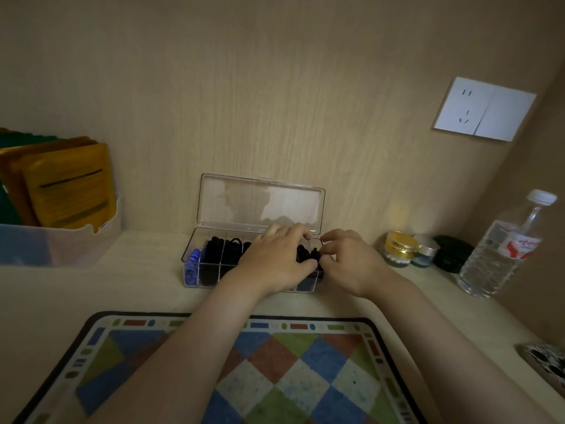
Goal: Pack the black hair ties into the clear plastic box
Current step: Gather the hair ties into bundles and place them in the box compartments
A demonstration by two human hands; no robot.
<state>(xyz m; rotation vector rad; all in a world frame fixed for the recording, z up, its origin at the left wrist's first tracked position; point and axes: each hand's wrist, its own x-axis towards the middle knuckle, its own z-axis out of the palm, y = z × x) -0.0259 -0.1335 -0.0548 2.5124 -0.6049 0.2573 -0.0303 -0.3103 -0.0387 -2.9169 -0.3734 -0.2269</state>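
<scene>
A clear plastic box (195,281) with dividers sits against the back wall, its lid (260,203) standing open. Black hair ties (226,249) fill the left and middle compartments, and a blue item (193,261) lies at the left end. My left hand (275,258) lies over the right half of the box, fingers spread over the ties, thumb touching a black hair tie (307,254). My right hand (348,261) is at the box's right end, with thumb and fingers pinching that same bunch of black ties over the rightmost compartment.
A checkered mat (244,368) lies in front of me. A white bin (55,243) with yellow packets stands at left. Small jars (400,247), a black case (452,254) and a water bottle (504,249) stand at right. A wall socket (484,108) is above.
</scene>
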